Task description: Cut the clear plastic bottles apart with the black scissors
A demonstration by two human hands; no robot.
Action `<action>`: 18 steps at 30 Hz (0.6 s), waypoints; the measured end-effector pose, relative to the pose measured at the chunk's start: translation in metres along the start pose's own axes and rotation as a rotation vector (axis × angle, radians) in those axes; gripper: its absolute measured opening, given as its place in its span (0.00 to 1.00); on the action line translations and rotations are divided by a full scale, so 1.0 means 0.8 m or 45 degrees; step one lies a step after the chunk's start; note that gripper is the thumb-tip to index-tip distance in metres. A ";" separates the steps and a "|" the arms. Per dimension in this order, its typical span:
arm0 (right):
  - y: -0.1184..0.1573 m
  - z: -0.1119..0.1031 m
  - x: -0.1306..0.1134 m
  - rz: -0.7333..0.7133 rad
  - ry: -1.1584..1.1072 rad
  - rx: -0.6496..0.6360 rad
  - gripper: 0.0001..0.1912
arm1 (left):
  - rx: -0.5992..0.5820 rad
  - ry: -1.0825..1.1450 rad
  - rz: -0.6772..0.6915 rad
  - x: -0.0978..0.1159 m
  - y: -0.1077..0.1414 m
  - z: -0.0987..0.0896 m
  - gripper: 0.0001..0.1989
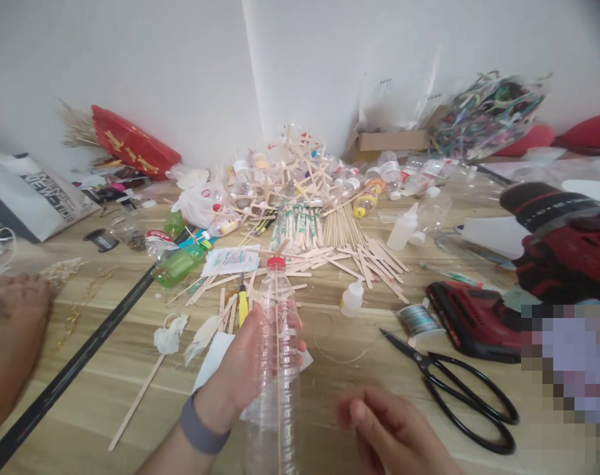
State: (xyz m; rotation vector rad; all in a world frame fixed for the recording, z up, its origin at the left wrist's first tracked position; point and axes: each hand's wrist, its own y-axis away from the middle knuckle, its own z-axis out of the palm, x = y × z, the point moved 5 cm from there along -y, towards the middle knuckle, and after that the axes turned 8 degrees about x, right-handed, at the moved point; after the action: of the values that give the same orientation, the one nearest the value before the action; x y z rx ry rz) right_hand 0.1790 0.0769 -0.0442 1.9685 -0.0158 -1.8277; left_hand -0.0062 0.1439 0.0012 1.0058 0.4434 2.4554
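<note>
My left hand (243, 359) is wrapped round a clear ribbed plastic bottle (265, 396) with a red cap (276, 264). The cap end points away from me. A thin pale stick (279, 369) or line runs lengthwise along the bottle; whether it is inside or outside I cannot tell. Just right of the bottle, my right hand (393, 429) hovers low over the table, its curled fingers smeared by motion; nothing shows in it. Large black-handled scissors (423, 363) lie beyond that hand, to its right.
Wooden sticks (374, 260) and plastic bottles (389, 168) crowd the table's back. A red-black power drill (478, 323) stands at the right, beside a spool of thread (419, 320). A black bar (92, 349) crosses the left side, with another person's hand (18, 300) beyond it.
</note>
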 end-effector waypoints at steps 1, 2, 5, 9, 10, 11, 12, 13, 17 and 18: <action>-0.005 -0.007 -0.010 -0.047 0.006 0.113 0.36 | -0.018 -0.017 -0.028 0.000 -0.001 0.000 0.26; -0.010 -0.009 -0.020 -0.089 0.001 0.164 0.36 | -0.036 -0.034 -0.052 -0.001 -0.001 0.000 0.27; -0.023 0.003 -0.044 -0.160 -0.029 0.127 0.39 | -0.098 -0.096 -0.119 -0.005 -0.001 0.000 0.29; -0.038 0.031 -0.057 -0.204 -0.207 -0.068 0.42 | -0.179 -0.203 -0.194 -0.009 0.002 -0.001 0.31; -0.039 0.036 -0.057 -0.183 -0.243 -0.108 0.39 | -0.181 -0.222 -0.195 -0.009 0.003 -0.002 0.32; -0.040 0.038 -0.056 -0.159 -0.250 -0.120 0.36 | -0.173 -0.234 -0.188 -0.007 0.004 -0.003 0.32; -0.040 0.037 -0.054 -0.139 -0.229 -0.097 0.33 | -0.153 -0.237 -0.173 -0.004 0.005 -0.005 0.31; -0.039 0.033 -0.053 -0.128 -0.186 -0.049 0.30 | -0.130 -0.238 -0.153 -0.001 0.006 -0.007 0.31; -0.026 0.002 -0.050 -0.132 0.032 0.138 0.25 | -0.062 -0.238 -0.107 0.012 0.008 -0.014 0.29; -0.023 -0.006 -0.050 -0.135 0.083 0.175 0.24 | -0.058 -0.246 -0.105 0.014 0.009 -0.016 0.29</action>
State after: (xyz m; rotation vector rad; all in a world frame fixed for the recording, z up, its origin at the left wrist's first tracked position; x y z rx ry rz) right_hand 0.1735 0.1072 -0.0126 2.1606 -0.0172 -1.8723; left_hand -0.0242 0.1423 0.0021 1.1686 0.3562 2.2591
